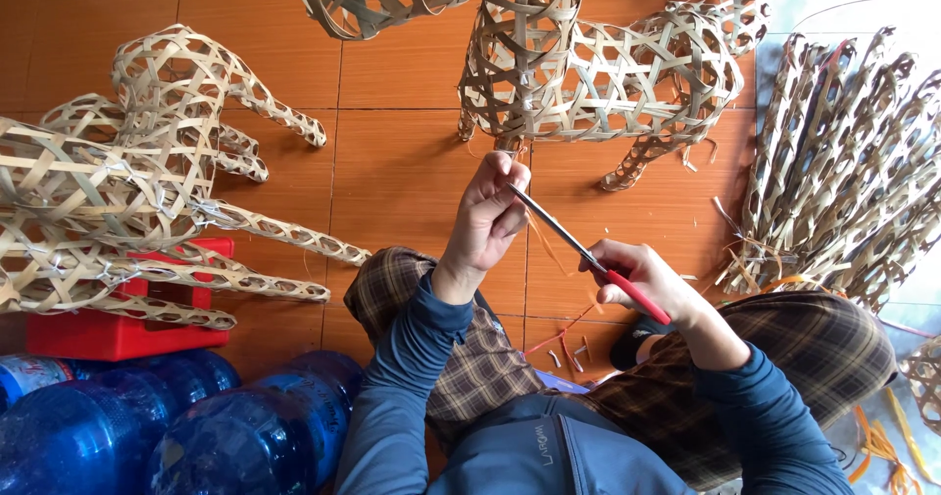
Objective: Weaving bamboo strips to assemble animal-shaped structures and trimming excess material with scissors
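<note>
My right hand (642,277) grips red-handled scissors (588,258), their blades pointing up and left toward my left hand (490,216). The left hand pinches a thin bamboo strip (542,240) at the blade tips; the strip hangs down between both hands. Just beyond my hands stands a woven bamboo animal frame (627,74) on the orange tiled floor (402,162). My knees in plaid trousers sit below the hands.
More woven bamboo animal frames (127,181) lie at the left over a red box (108,333). Blue water bottles (196,426) stand at the bottom left. A pile of woven bamboo legs (853,172) lies at the right. Strip cuttings (569,353) litter the floor.
</note>
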